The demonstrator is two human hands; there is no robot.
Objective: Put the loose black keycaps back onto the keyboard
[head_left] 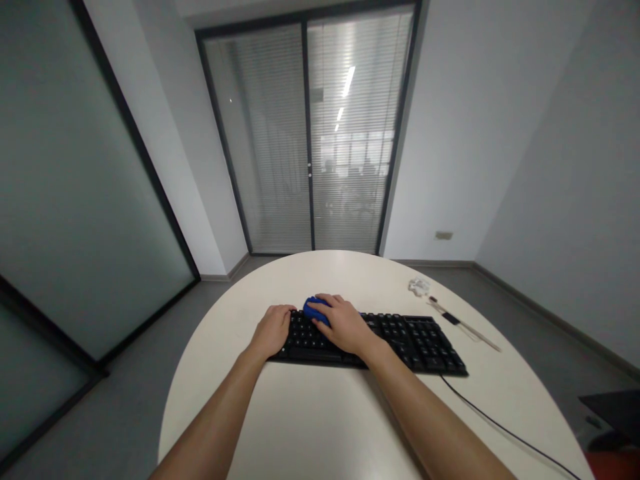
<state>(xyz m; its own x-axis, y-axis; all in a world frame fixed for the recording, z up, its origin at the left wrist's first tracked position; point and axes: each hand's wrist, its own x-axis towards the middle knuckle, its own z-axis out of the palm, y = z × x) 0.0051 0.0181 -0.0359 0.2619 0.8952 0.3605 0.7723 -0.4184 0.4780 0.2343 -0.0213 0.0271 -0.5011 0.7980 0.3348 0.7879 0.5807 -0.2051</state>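
A black keyboard (415, 343) lies across the round cream table (300, 413). My right hand (345, 323) is closed round a blue object (316, 308), holding it on the keys at the keyboard's left part. The object's exact shape is partly hidden under the fingers. At the keyboard's left end rests my left hand (271, 330), its fingers together and curled at the edge; the fingertips are partly hidden against the keys. A black cable (500, 427) runs from the keyboard's near side to the lower right.
Crumpled white material (419, 287) lies at the table's back right, near a thin pale stick-like item (473, 329) with a black band. Beyond the table stands a glass partition with blinds (350, 187). A dark object (615, 410) shows at the right edge.
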